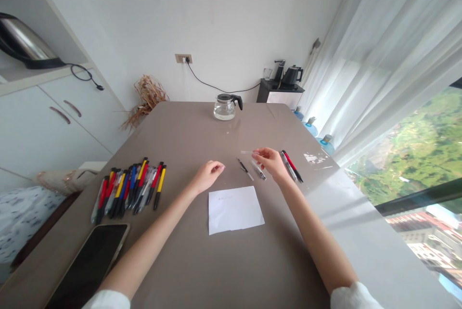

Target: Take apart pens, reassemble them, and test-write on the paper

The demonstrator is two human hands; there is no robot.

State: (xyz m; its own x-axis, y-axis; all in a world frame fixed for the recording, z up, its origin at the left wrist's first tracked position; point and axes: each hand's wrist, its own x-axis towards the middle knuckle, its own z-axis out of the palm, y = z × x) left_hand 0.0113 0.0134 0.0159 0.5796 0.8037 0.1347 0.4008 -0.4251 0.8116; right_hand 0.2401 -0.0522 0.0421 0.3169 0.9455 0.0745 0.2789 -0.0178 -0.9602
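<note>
My right hand point(267, 160) pinches a thin, clear plastic piece point(247, 152), which points left from the fingertips; its exact kind is too small to make out. Below those fingers lie a clear pen barrel point(258, 170) and a slim dark pen refill point(242, 165) with a pale end. Curled closed, my left hand point(210, 174) hovers over the table left of these parts, and nothing shows in its fingers. A white sheet of paper point(236, 210) with a faint line of writing lies nearer to me. Several pens point(291, 166), red, black and clear, lie just right of my right hand.
Many red, yellow, blue and clear pens point(130, 188) are spread at the left, behind a phone point(90, 265). A glass pot point(224, 108) with a black handle stands at the table's far edge. Torn pale scraps point(315, 158) lie at the right.
</note>
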